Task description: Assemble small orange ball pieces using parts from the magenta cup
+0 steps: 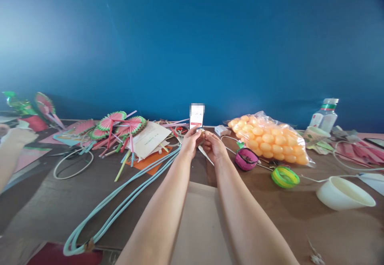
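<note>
Both my arms reach forward over the brown table (126, 205), and my hands meet near its far side. My left hand (191, 142) is closed, its fingertips pinched on something small and shiny that I cannot make out. Close beside it, my right hand (213, 144) is closed too, fingers curled at the same small item. Just behind my fingertips a phone (197, 119) stands upright with a lit white screen. A pink pouch (246, 159) with a green top sits to the right of my right hand. Pale blue tubing (120, 195) loops to the left of my left arm.
An orange-ball bag (270, 139), a green-yellow coil (285, 177), a white bowl (345, 193) and a bottle (327, 115) stand right. Left are watermelon-patterned paper fans (112, 122), papers (147, 139) and another person's arm (15, 145). A blue panel (192, 49) rises behind.
</note>
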A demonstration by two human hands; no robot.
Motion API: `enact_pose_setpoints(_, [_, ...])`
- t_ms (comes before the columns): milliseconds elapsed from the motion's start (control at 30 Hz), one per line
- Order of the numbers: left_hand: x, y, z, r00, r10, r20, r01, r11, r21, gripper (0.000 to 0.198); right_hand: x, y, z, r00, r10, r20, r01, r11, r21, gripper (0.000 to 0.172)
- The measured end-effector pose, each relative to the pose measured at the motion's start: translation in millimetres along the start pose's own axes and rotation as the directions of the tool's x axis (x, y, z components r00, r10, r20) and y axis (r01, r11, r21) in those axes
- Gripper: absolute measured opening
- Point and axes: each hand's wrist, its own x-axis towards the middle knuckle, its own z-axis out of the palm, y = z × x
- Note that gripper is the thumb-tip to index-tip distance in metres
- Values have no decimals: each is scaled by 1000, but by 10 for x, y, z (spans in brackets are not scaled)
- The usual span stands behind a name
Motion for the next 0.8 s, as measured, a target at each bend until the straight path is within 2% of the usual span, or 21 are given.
enact_pose_setpoints(800, [60, -68, -56, 998, 62, 33, -62, 998, 10, 41, -9, 9, 29, 999, -15, -52, 14, 1000, -12, 33])
